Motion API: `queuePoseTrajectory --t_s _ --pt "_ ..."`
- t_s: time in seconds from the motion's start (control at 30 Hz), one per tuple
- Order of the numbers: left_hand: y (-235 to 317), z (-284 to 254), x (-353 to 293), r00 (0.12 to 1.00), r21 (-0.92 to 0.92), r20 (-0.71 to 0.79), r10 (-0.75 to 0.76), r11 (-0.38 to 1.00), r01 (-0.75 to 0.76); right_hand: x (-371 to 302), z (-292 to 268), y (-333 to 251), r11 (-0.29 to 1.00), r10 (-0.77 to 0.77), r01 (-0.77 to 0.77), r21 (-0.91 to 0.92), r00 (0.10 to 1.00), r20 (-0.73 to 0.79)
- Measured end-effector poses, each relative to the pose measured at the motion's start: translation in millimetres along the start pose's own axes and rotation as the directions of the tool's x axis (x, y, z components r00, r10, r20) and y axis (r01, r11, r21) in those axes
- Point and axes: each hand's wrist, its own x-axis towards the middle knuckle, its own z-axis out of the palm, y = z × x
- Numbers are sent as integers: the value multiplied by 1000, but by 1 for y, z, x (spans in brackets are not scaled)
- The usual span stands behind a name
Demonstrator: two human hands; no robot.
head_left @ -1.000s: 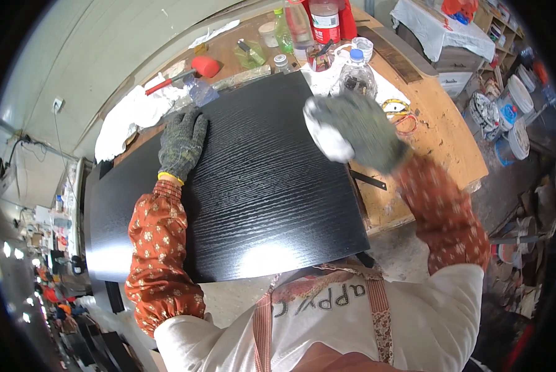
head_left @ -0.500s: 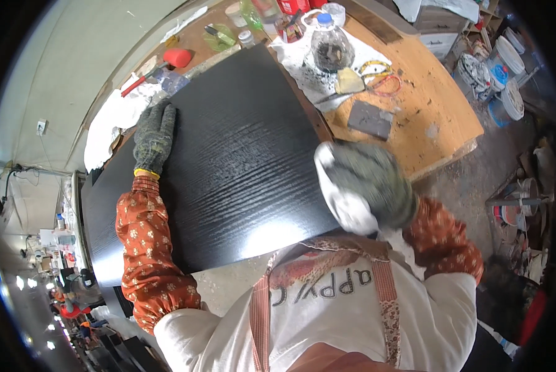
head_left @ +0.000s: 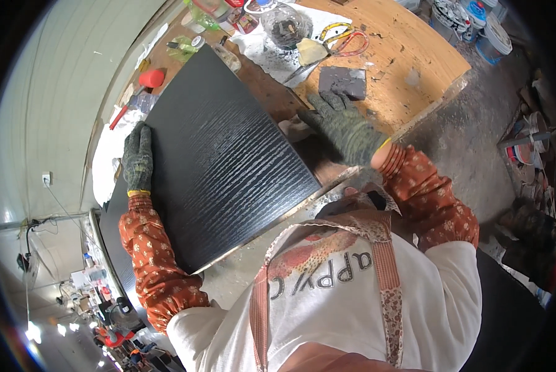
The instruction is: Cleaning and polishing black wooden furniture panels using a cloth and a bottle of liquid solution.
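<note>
A black wood-grain panel lies slanted across the bench before me. My left hand, in a grey-green knit glove, rests on the panel's left edge with its fingers stretched out. Off the panel's right edge is my gloved right hand, its fingers spread and their tips by a flat dark grey block. Partly under that hand, in shadow, lies a pale crumpled cloth; whether the hand still touches it is unclear. Beyond the block are scissors with yellow and red handles and a yellowish sponge piece.
A clear bottle with dark contents stands on a stained white cloth at the back. A red-headed tool lies past the panel's far left edge. Buckets stand on the floor at right, beyond the wooden bench.
My right hand has moved left and away from me, off the panel's near right corner toward the grey block, and no longer grips the white cloth. My left hand stays on the panel. The view has shifted.
</note>
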Motion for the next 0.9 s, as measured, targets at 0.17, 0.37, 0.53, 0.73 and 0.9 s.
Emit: queuePoseTrajectory --t_s 0.17,0.37,0.53,0.73,0.9 --pt "10 -2 4 965 -319 25 -262 913 256 25 -40 42 975 190 -209 69 957 222" --pt "32 -24 18 898 -377 116 -424 818 434 16 18 101 943 333 -333 -26 932 144" --pt "36 -34 10 890 -366 117 -440 815 450 9 -27 50 964 266 -265 29 964 -33" --pt "41 -39 19 880 -336 132 -456 815 473 57 -35 38 731 226 3 682 942 -247" --pt "46 -41 19 883 -391 96 -460 798 459 142 -39 40 663 99 135 736 959 -265"
